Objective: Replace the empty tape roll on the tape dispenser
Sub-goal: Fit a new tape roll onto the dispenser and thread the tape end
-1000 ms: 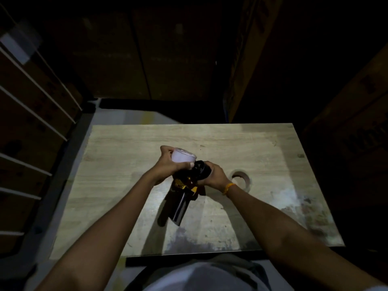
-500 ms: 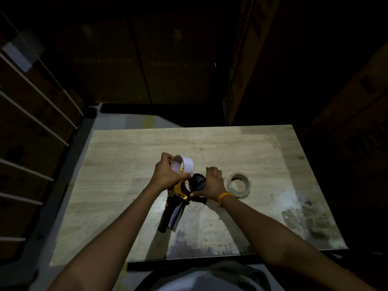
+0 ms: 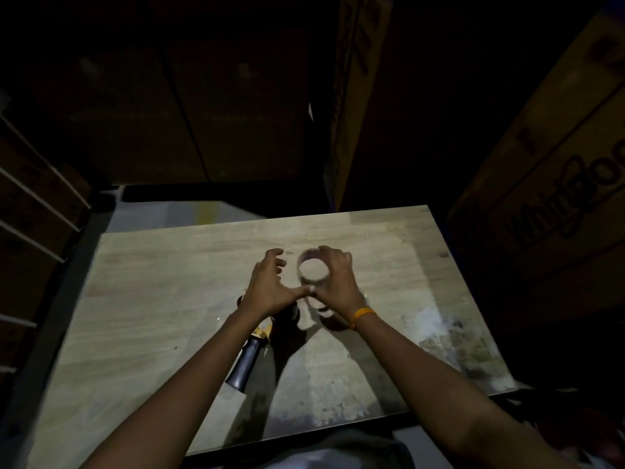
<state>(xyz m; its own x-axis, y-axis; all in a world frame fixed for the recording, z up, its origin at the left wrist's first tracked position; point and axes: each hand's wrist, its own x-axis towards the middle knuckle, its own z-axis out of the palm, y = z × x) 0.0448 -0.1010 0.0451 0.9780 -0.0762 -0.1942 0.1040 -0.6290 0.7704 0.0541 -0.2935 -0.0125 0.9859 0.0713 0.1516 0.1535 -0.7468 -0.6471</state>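
My right hand (image 3: 338, 282) is shut around a pale, thin-walled tape roll (image 3: 313, 269), held above the table with its hole facing me. My left hand (image 3: 267, 286) hovers just left of it with fingers spread and nothing in it; its thumb tip meets my right thumb. The black and yellow tape dispenser (image 3: 248, 358) lies on the table under my left wrist, handle pointing toward me, head partly hidden. Part of another roll (image 3: 324, 311) shows on the table beneath my right wrist, mostly covered.
The light wooden table (image 3: 152, 299) has a stained patch (image 3: 449, 336) at its right front. Dark cardboard boxes (image 3: 541, 198) stand close on the right and behind. A slatted rack (image 3: 30, 198) runs along the left.
My left hand has let go of the pale roll and opened. My right hand left the dispenser and now grips a roll farther from me. The dispenser rests flat.
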